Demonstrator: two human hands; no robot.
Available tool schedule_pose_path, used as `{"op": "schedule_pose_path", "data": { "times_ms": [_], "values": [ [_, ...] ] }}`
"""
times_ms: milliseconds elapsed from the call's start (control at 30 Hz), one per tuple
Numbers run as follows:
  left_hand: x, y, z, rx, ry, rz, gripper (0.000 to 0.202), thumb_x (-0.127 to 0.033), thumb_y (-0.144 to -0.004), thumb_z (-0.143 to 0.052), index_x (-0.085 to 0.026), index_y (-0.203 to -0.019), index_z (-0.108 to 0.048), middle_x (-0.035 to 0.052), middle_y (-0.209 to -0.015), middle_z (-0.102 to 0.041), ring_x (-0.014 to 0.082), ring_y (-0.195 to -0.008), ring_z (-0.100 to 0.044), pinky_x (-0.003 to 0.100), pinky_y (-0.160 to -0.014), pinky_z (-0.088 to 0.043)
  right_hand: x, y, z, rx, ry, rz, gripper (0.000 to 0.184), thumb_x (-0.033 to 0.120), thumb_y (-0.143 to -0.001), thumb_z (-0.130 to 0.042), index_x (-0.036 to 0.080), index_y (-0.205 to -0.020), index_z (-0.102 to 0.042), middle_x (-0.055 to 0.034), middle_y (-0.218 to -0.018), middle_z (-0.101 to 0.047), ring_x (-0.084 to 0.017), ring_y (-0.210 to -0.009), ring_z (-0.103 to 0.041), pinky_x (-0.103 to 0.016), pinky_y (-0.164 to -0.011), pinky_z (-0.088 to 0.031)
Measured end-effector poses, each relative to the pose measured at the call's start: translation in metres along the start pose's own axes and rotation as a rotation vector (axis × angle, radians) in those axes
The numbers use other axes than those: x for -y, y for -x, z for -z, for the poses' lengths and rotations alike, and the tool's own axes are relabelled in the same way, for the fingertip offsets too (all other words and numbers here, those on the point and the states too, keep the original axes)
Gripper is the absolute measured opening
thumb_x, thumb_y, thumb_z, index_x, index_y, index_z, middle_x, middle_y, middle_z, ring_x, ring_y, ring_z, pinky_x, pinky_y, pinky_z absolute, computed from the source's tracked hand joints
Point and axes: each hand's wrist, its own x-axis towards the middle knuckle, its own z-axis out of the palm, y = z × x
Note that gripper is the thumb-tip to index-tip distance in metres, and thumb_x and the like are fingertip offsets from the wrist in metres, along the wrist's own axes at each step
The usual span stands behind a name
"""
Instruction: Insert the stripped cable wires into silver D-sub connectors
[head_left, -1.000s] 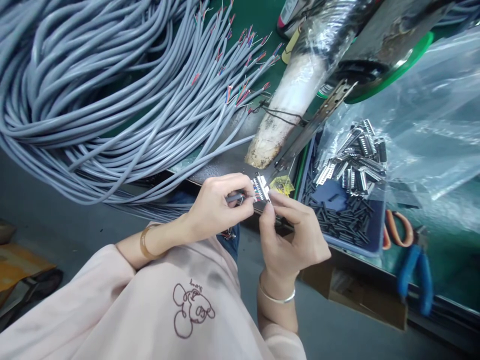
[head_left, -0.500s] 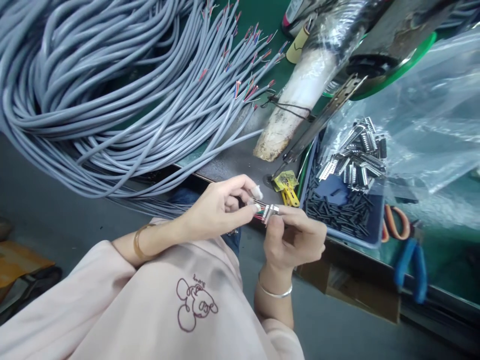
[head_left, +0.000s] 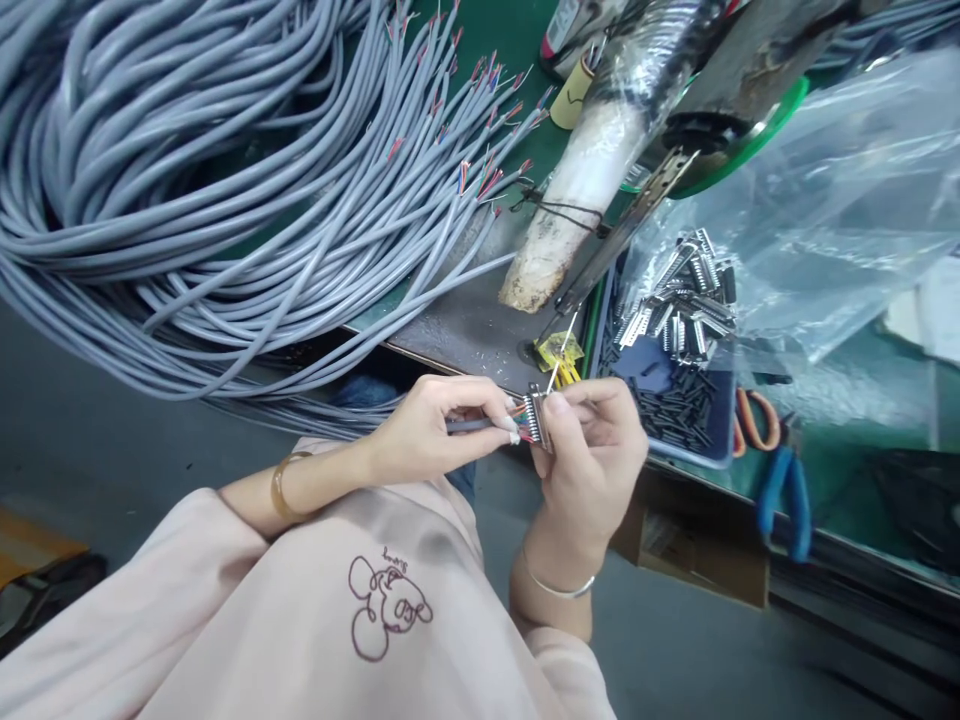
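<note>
My left hand (head_left: 431, 432) pinches the end of a grey cable (head_left: 469, 425) whose coloured wires fan out at its tip. My right hand (head_left: 592, 450) is closed on a small metal connector (head_left: 536, 415), holding it against those wire ends. Both hands meet just in front of the bench edge, above my lap. A bangle sits on each wrist.
A big pile of grey cables (head_left: 187, 170) with stripped coloured ends covers the left of the green bench. A blue tray (head_left: 679, 385) holds metal connectors and black sleeves. A plastic-wrapped machine arm (head_left: 592, 180), clear plastic bags (head_left: 825, 190), orange-handled scissors and blue pliers (head_left: 784, 495) lie at the right.
The hands stay together on cable and connector, drifting slightly. The connector has been turned in my right fingers, and the view has shifted a little.
</note>
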Motion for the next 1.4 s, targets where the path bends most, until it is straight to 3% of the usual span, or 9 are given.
{"op": "schedule_pose_path", "data": {
  "times_ms": [133,200,300,400,533,633,800,1233,1400],
  "values": [
    [0.005,-0.003,-0.004,-0.102,0.180,0.220,0.016,-0.021,-0.077,-0.076,-0.015,-0.075,-0.061,0.0036,-0.077,-0.070,0.0067,-0.055,-0.058,0.018,-0.051,-0.049,-0.002,-0.002,0.007,-0.430,0.236,0.323,0.012,0.031,-0.090,-0.074,0.020,-0.089,-0.068,0.0080,-0.058,-0.059,-0.005,-0.036,-0.049,-0.017,-0.034,-0.033],
    [0.005,-0.006,-0.002,-0.111,0.214,0.304,0.020,-0.022,-0.074,-0.077,-0.016,-0.073,-0.058,-0.0009,-0.066,-0.063,0.0033,-0.044,-0.047,0.016,-0.042,-0.039,-0.004,-0.002,0.009,-0.515,0.212,0.470,0.011,0.027,-0.093,-0.070,0.022,-0.103,-0.070,0.0092,-0.057,-0.058,-0.006,-0.035,-0.049,-0.017,-0.033,-0.034],
    [0.005,-0.013,0.002,-0.106,0.253,0.344,0.022,-0.020,-0.073,-0.077,-0.017,-0.072,-0.055,-0.0051,-0.056,-0.055,0.0023,-0.039,-0.042,0.015,-0.038,-0.032,-0.010,0.004,0.008,-0.471,0.256,0.523,0.021,0.015,-0.094,-0.065,0.022,-0.114,-0.067,0.0058,-0.072,-0.071,-0.011,-0.049,-0.067,-0.020,-0.044,-0.052],
    [0.004,-0.019,0.004,-0.106,0.265,0.333,0.023,-0.019,-0.074,-0.076,-0.018,-0.071,-0.053,-0.0061,-0.054,-0.054,0.0020,-0.039,-0.040,0.014,-0.038,-0.030,-0.018,0.011,0.005,-0.318,0.348,0.518,0.020,0.007,-0.089,-0.069,0.020,-0.105,-0.067,0.0000,-0.091,-0.079,-0.016,-0.074,-0.078,-0.026,-0.064,-0.065],
    [0.007,-0.026,0.001,-0.142,0.228,0.291,0.023,-0.019,-0.073,-0.075,-0.018,-0.072,-0.052,-0.0047,-0.061,-0.056,0.0016,-0.040,-0.037,0.016,-0.038,-0.027,-0.026,0.009,0.000,-0.163,0.456,0.518,0.017,0.009,-0.086,-0.073,0.021,-0.095,-0.065,-0.0023,-0.102,-0.080,-0.016,-0.090,-0.078,-0.028,-0.078,-0.065],
    [0.009,-0.031,-0.004,-0.227,0.154,0.200,0.020,-0.018,-0.071,-0.073,-0.018,-0.071,-0.053,-0.0017,-0.069,-0.060,0.0020,-0.045,-0.038,0.017,-0.040,-0.029,-0.025,0.003,-0.004,-0.188,0.484,0.521,0.016,0.010,-0.087,-0.072,0.022,-0.092,-0.063,-0.0023,-0.103,-0.080,-0.015,-0.090,-0.078,-0.028,-0.078,-0.065],
    [0.012,-0.037,-0.010,-0.319,0.003,0.043,0.010,-0.017,-0.071,-0.068,-0.017,-0.071,-0.058,0.0012,-0.078,-0.066,0.0053,-0.058,-0.053,0.017,-0.051,-0.041,-0.021,-0.007,-0.007,-0.222,0.489,0.545,0.017,0.008,-0.087,-0.072,0.021,-0.088,-0.061,-0.0030,-0.102,-0.080,-0.016,-0.090,-0.078,-0.030,-0.079,-0.065],
    [0.009,-0.042,-0.009,-0.337,-0.101,-0.076,0.008,-0.014,-0.077,-0.066,-0.018,-0.072,-0.060,0.0013,-0.078,-0.069,0.0103,-0.075,-0.070,0.018,-0.066,-0.055,-0.015,-0.016,-0.008,-0.234,0.524,0.578,0.017,0.009,-0.084,-0.077,0.021,-0.090,-0.067,-0.0024,-0.101,-0.081,-0.016,-0.087,-0.078,-0.029,-0.080,-0.063],
    [0.011,-0.039,-0.006,-0.305,-0.071,-0.041,0.011,-0.012,-0.075,-0.066,-0.017,-0.069,-0.059,0.0000,-0.073,-0.066,0.0112,-0.079,-0.072,0.017,-0.071,-0.056,-0.018,-0.011,-0.005,-0.223,0.579,0.628,0.017,0.011,-0.084,-0.077,0.020,-0.085,-0.063,-0.0039,-0.098,-0.081,-0.014,-0.081,-0.078,-0.023,-0.075,-0.063]
  ]
}}
